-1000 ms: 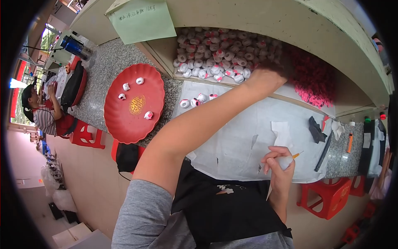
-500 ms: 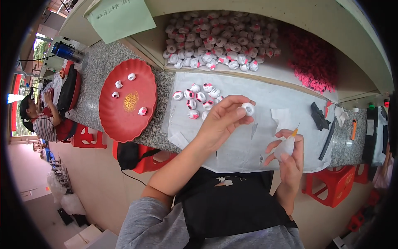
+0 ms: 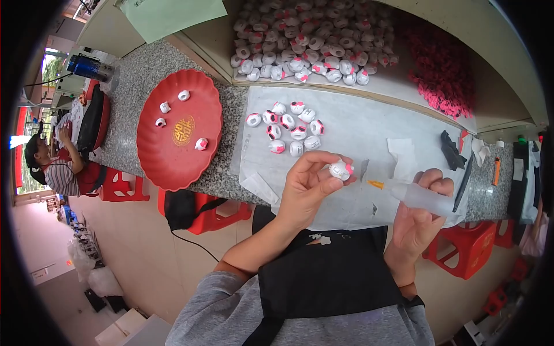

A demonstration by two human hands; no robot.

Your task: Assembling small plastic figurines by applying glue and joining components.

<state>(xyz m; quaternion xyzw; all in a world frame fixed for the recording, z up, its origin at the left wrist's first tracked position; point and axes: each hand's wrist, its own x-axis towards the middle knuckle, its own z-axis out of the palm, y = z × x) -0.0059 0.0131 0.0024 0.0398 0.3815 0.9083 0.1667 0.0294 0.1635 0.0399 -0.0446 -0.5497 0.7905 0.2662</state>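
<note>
My left hand (image 3: 307, 187) pinches a small white figure piece (image 3: 341, 169) with pink marks between thumb and fingertips. In my right hand (image 3: 424, 225), a translucent squeeze bottle (image 3: 424, 197) lies tilted sideways. Its orange needle tip (image 3: 375, 184) points left toward the white piece, with a gap between them. Beyond my left hand, several similar white and pink pieces (image 3: 287, 121) stand grouped on a white sheet (image 3: 346, 127) that covers the worktop.
To the left sits a scalloped red tray (image 3: 164, 158) holding several white pieces. A shelf at the back bears a heap of white pieces (image 3: 300, 43) and a pink heap (image 3: 444, 81). Dark cloth (image 3: 452, 151) and an orange stick (image 3: 496, 171) lie right. A person (image 3: 60, 167) sits far left.
The bottle has swung from upright to sideways, its tip now toward the left hand. The white piece has been turned, showing pink marks instead of its hole. My left hand has moved slightly lower.
</note>
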